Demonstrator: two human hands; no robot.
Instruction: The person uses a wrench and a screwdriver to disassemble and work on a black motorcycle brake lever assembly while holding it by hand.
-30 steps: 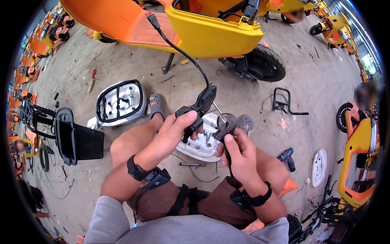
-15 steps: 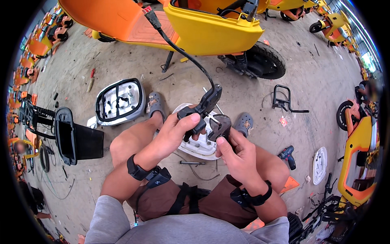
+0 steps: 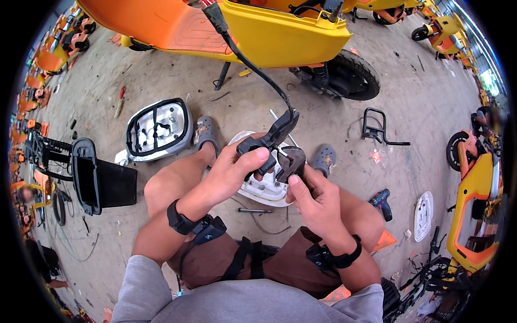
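My left hand (image 3: 229,175) is closed around a black plastic part (image 3: 283,127), its thumb pressed on the near end. A thick black cable (image 3: 256,70) rises from that part toward the upper left and ends in a plug with red on its tip. In my right hand (image 3: 318,202), thumb and fingers pinch a dark grey curved piece (image 3: 292,160). The two parts meet or overlap between my hands; their exact joint cannot be made out. Below them, between my feet, lies a white shell (image 3: 266,195), partly covered by the hands. A metal rod (image 3: 254,210) rests on the floor nearer me.
Ahead stands a yellow and orange scooter (image 3: 285,40). Left are an upturned white shell with black trim (image 3: 177,126), a black bin (image 3: 118,185) and a red-handled tool (image 3: 120,97). To the right are a black tubular rack (image 3: 367,126), a cordless drill (image 3: 382,204) and a white panel (image 3: 423,215).
The parts in my hands have shifted and tilted slightly. The cable's plug end has moved up and to the right. Both grips stay the same.
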